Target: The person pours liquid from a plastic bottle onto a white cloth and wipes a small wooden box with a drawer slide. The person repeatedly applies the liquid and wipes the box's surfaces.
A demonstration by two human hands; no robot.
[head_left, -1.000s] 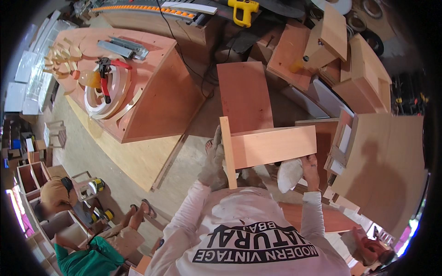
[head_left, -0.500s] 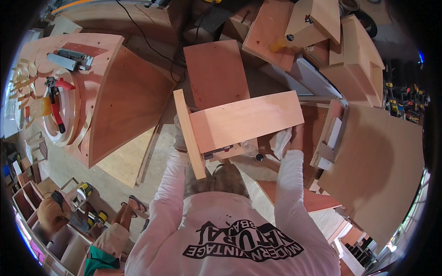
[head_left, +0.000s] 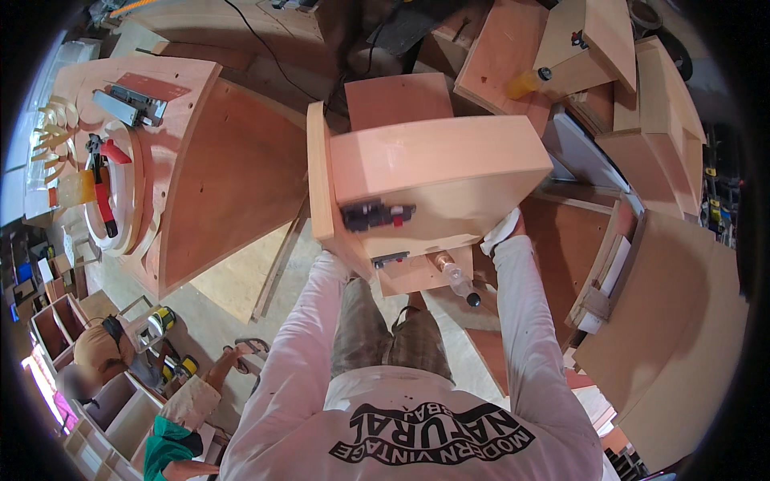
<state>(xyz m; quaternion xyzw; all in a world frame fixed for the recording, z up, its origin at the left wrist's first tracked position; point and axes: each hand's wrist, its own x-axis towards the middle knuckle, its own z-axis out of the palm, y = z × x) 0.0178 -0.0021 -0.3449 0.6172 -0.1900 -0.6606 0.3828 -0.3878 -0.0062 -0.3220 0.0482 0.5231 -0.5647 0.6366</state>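
Note:
I hold a pale wooden drawer tilted up, its long front board at the left end and black plastic fittings on its underside. My left hand is at the drawer's lower left, fingers hidden behind it. My right hand grips the lower right corner along with a white cloth. Below the drawer are a smaller wooden board and a clear bottle with black cap. A reddish panel lies just beyond.
A cabinet at left carries pliers, metal slides and edging coils. Stacked panels and boxes, an amber bottle and a large board fill the right. Co-workers are at lower left; a cord crosses the back.
The drawer has been raised and tipped toward the back, exposing more of its underside, black fittings and the bottle beneath. Both my arms moved with it, and the view shifted.

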